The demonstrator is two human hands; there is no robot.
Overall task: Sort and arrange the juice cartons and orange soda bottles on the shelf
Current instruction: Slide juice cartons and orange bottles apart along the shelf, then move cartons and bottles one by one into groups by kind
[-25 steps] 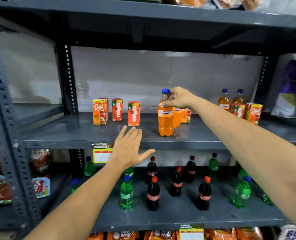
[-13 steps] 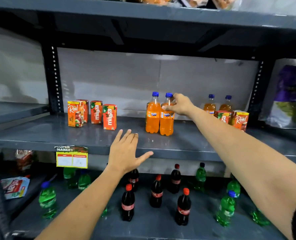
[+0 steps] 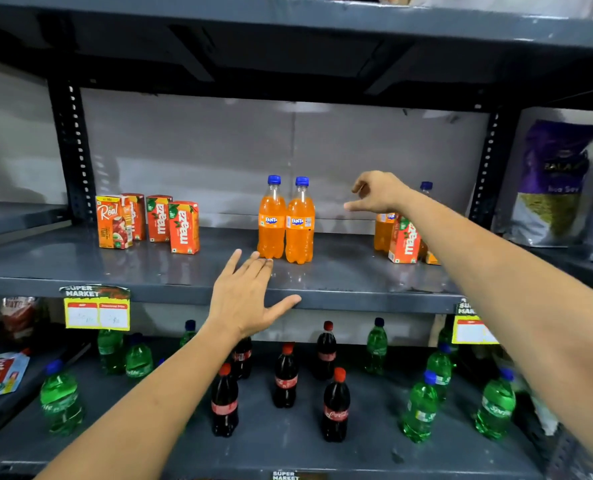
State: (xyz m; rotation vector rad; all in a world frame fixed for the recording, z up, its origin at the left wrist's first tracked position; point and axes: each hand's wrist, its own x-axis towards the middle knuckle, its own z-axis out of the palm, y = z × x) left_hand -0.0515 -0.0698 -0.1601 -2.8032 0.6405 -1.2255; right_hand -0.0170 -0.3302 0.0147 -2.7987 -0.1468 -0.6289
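Two orange soda bottles (image 3: 285, 221) with blue caps stand side by side at the middle of the grey shelf (image 3: 184, 271). Several orange juice cartons (image 3: 148, 221) stand in a group at the shelf's left. At the right, another juice carton (image 3: 404, 242) and more orange soda bottles (image 3: 383, 233) are partly hidden by my right arm. My right hand (image 3: 374, 192) hovers empty between the middle pair and the right group, fingers loosely curled. My left hand (image 3: 248, 294) lies flat and open over the shelf's front edge, fingertips near the left bottle's base.
On the lower shelf (image 3: 288, 441) stand several dark cola bottles (image 3: 284, 375) and green soda bottles (image 3: 421, 407). Yellow price tags (image 3: 96, 311) hang on the shelf edge. Purple snack bags (image 3: 555, 188) fill the right bay. Black uprights (image 3: 73, 150) frame the shelf.
My right hand has let go of the right bottle of the middle pair and drawn away to the right. The left hand stays at the shelf edge. The view has come closer.
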